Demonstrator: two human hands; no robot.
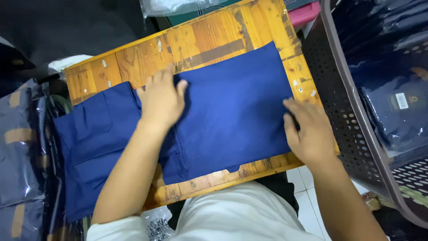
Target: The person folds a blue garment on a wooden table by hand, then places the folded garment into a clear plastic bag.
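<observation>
At the bottom centre of the frame, the person's white shirt [232, 214] fills the near edge, with white floor tiles [307, 209] showing to its right. Both forearms rise from here toward the middle of the frame. The left hand [161, 100], left of centre, lies flat and palm down on a blue cloth [232, 111], fingers spread and gripping nothing. The right hand [310, 129], at centre right, presses on the right edge of the same cloth; its fingers are loosely open, and whether the thumb pinches the hem cannot be told. The cloth is folded into a broad rectangle across a worn wooden board [200, 44], while its left portion, bearing a stitched pocket, hangs off the board toward the lower left of the frame. Along the left edge lie dark garments in clear plastic bags [20, 147]. At the right edge stands a perforated brown plastic basket [345, 116] holding further bagged dark blue garments [392, 111]. At the upper centre, beyond the board, lies a crumpled clear plastic bag [174, 6].
</observation>
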